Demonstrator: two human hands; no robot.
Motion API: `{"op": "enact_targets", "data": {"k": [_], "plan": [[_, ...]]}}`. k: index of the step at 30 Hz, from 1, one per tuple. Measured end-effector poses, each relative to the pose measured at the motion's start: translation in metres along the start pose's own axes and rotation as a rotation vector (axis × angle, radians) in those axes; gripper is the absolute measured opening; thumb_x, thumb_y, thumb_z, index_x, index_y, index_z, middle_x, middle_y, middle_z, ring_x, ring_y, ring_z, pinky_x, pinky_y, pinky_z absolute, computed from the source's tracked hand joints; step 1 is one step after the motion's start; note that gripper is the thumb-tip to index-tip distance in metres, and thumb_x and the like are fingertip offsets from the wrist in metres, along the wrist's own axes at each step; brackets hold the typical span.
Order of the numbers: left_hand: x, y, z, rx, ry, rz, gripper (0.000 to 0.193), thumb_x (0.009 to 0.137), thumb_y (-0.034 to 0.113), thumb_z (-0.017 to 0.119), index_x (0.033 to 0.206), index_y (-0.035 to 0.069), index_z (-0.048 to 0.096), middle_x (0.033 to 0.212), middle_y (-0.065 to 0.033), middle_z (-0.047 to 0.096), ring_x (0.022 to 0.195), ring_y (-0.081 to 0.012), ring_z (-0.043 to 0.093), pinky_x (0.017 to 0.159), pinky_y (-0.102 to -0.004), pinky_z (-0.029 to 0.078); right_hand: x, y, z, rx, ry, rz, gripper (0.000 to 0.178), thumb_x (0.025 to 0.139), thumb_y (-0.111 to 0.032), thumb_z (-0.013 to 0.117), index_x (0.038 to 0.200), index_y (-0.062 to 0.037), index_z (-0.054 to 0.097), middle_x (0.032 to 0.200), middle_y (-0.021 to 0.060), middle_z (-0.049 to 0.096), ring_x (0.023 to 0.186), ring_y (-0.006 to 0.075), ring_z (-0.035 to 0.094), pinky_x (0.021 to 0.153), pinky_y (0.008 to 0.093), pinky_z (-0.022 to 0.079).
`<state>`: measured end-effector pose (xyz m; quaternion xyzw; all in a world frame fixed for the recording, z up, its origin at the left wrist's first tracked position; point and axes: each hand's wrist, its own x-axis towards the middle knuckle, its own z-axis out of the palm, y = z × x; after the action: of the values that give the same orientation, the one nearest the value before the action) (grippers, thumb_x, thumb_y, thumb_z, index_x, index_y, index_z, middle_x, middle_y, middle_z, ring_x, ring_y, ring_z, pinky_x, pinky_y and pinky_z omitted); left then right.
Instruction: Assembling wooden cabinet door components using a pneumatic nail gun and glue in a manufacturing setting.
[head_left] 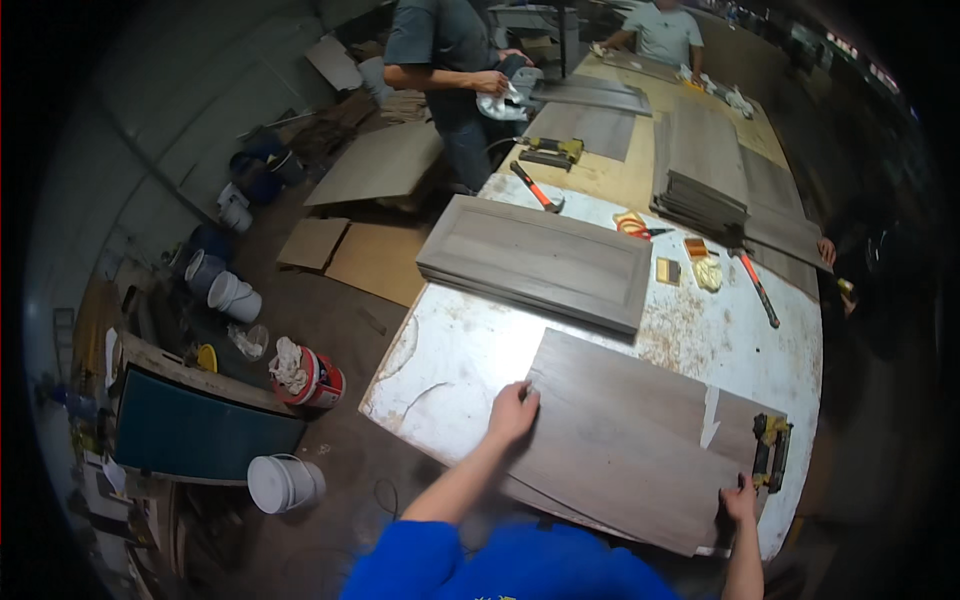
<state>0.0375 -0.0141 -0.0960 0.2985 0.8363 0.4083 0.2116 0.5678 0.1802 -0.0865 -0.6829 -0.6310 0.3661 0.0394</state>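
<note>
A flat grey-brown wood panel (620,430) lies in front of me at the near end of the table, slightly askew over another panel whose edges show beneath it. My left hand (514,412) is closed on its left edge. My right hand (740,497) grips the panel's right end near the front corner. Just beyond the right hand, a yellow-and-black nail gun (770,452) sits by the right edge. A pale torn-looking strip (710,415) shows beside the top panel. Farther off is a stack of framed cabinet doors (535,255).
Two hammers (537,187) (755,287), red-handled scissors (632,225) and another nail gun (552,152) lie on the table (400,385). More doors (705,160) are stacked beyond. A person (455,90) stands at the far left; others work around the far end and right side. Buckets (285,484) stand on the floor.
</note>
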Motion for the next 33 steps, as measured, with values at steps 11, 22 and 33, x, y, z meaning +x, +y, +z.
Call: {"op": "enact_targets", "data": {"k": [11, 22, 33], "plan": [[-0.189, 0.014, 0.038, -0.828, -0.376, -0.768, 0.023, 0.095, 0.016, 0.063, 0.114, 0.003, 0.064, 0.092, -0.007, 0.066, 0.092, -0.0164, 0.068, 0.075, -0.0294, 0.058, -0.017, -0.086, 0.045, -0.452, 0.128, -0.423, 0.053, 0.078, -0.036, 0.077, 0.124, -0.0098, 0.067, 0.122, 0.016, 0.062, 0.12, 0.0381, 0.055, 0.104, 0.049, 0.043], [-0.268, 0.026, 0.081, -0.453, -0.01, -0.568, 0.062, 0.085, 0.019, 0.074, 0.134, -0.004, 0.044, 0.116, -0.0194, 0.064, 0.105, -0.0272, 0.064, 0.089, -0.0374, 0.054, -0.113, 0.027, 0.038, -0.32, 0.216, -0.277, 0.047, 0.079, -0.042, 0.078, 0.109, -0.0074, 0.068, 0.113, 0.0164, 0.062, 0.111, 0.0381, 0.056, 0.097, 0.0484, 0.046], [-0.303, 0.012, 0.122, -0.521, -0.089, -0.571, 0.055, 0.086, 0.018, 0.072, 0.132, -0.006, 0.053, 0.096, -0.0138, 0.073, 0.083, -0.0252, 0.069, 0.082, -0.0358, 0.055, -0.178, 0.104, 0.047, -0.134, 0.277, -0.229, 0.042, 0.082, -0.035, 0.077, 0.107, -0.0037, 0.066, 0.11, 0.0174, 0.064, 0.106, 0.0372, 0.061, 0.094, 0.0462, 0.049]]}}
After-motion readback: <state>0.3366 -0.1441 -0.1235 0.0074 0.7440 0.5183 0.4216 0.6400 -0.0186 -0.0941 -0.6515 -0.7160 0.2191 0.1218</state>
